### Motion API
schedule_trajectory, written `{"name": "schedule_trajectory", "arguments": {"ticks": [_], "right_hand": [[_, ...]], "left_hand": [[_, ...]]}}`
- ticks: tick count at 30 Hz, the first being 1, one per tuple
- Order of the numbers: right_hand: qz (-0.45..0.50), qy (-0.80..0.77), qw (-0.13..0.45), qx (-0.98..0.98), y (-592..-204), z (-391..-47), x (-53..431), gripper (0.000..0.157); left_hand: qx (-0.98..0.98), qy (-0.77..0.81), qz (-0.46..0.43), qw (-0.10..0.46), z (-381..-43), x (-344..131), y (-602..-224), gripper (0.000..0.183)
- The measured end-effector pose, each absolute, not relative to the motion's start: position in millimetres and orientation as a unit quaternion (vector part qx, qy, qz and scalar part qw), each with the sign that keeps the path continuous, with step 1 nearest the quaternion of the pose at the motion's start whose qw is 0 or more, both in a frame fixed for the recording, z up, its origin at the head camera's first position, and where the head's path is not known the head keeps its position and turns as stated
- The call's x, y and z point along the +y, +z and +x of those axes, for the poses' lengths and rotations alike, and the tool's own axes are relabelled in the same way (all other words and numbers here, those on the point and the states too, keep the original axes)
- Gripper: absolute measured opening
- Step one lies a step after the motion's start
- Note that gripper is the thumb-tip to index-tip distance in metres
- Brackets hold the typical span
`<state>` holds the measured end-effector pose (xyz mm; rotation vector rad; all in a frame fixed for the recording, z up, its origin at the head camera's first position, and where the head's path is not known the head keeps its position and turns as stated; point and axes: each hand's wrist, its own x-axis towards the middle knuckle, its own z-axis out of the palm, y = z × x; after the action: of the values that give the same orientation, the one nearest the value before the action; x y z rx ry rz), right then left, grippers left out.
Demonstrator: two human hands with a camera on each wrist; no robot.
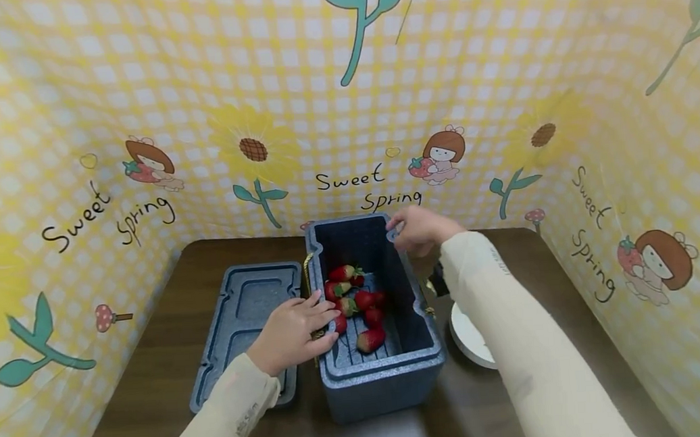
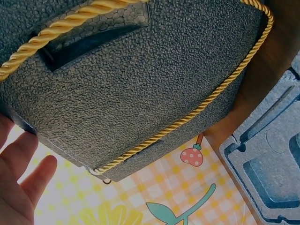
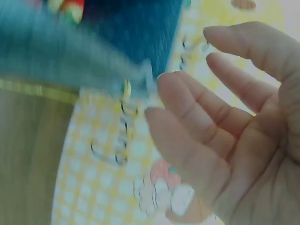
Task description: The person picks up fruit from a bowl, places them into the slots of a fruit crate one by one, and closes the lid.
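Note:
A speckled grey-blue foam box (image 1: 386, 392) stands uncovered, with several red strawberries (image 1: 371, 340) lying inside, mostly along its left side. My left hand (image 1: 293, 331) rests on the box's left rim, its fairly straight fingers reaching over the edge. In the left wrist view, its fingers (image 2: 40, 178) lie at the edge of the box wall. My right hand (image 1: 420, 229) is at the far right corner of the box. The right wrist view shows its fingers (image 3: 187, 154) loosely bent, with nothing between them and the thumb; whether they touch the rim I cannot tell.
Left of the box, its grey lid (image 1: 258, 303) lies on the brown table (image 1: 153, 367). A white plate (image 1: 469, 339) sits to the right, partly under my right sleeve. Gold rope (image 2: 187, 119) runs along the box's side. Yellow checked cloth (image 1: 342, 111) surrounds the table.

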<state>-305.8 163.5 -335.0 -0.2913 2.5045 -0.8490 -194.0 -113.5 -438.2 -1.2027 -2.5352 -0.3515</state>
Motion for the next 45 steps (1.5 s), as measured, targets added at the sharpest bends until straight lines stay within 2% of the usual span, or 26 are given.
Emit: {"name": "schedule_trajectory", "arguments": {"ticks": [11,16,23,30,37,38,45], "right_hand": [[-0.095,-0.300,0.211,0.925,-354.8,-280.3,284.8,0.049],[-0.097,-0.317,0.200,0.922,-363.5,-264.8,319.6,0.052],[-0.105,-0.323,0.185,0.922,-389.6,-247.9,341.6,0.052],[-0.116,-0.351,0.195,0.909,-431.2,-231.0,365.6,0.065],[-0.115,-0.353,0.168,0.913,-486.3,-222.3,362.5,0.056],[-0.111,-0.354,0.169,0.913,-488.0,-220.0,357.2,0.058],[-0.088,-0.352,0.150,0.920,-520.5,-219.6,349.1,0.049]], "left_hand": [[-0.878,-0.110,-0.441,0.147,-193.6,-118.7,-437.1,0.042],[-0.875,-0.114,-0.444,0.159,-192.9,-121.3,-437.3,0.042],[-0.870,-0.123,-0.442,0.179,-190.6,-124.2,-439.1,0.041],[-0.874,-0.122,-0.441,0.163,-192.0,-114.9,-440.9,0.040],[-0.875,-0.125,-0.437,0.165,-192.3,-114.3,-440.2,0.040],[-0.874,-0.127,-0.437,0.168,-192.5,-115.1,-440.1,0.040],[-0.878,-0.127,-0.431,0.163,-195.7,-118.0,-438.5,0.038]]}}
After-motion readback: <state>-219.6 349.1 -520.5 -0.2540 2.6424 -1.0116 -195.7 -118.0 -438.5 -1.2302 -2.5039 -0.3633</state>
